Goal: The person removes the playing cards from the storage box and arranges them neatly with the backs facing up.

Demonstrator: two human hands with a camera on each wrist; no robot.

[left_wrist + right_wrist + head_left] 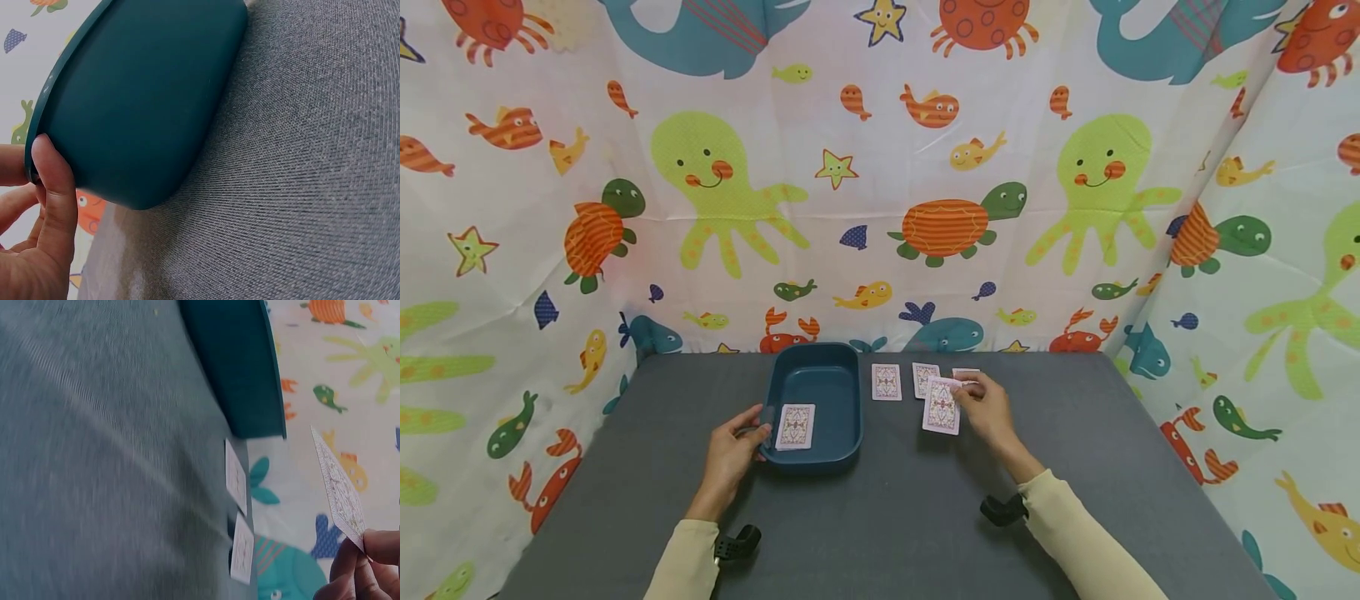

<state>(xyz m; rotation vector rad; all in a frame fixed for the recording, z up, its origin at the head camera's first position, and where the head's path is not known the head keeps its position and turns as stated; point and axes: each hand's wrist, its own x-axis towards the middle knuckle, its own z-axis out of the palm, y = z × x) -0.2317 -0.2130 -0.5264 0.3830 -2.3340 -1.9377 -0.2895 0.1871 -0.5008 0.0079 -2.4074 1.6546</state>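
At one corner, fingers (344,562) of the right hand (988,408) pinch a card (941,407).

Tray (823,383) on tbl (880,533) w/ card (795,427) inside (near end); other cards (924,377) to R.

Before me hangs a creased white curtain (880,200) printed with green octopuses (703,158), orange-shelled turtles (945,227) and blue whales (951,335); it turns along both sides of my grey table (880,533); pinkish light tints the cloth.
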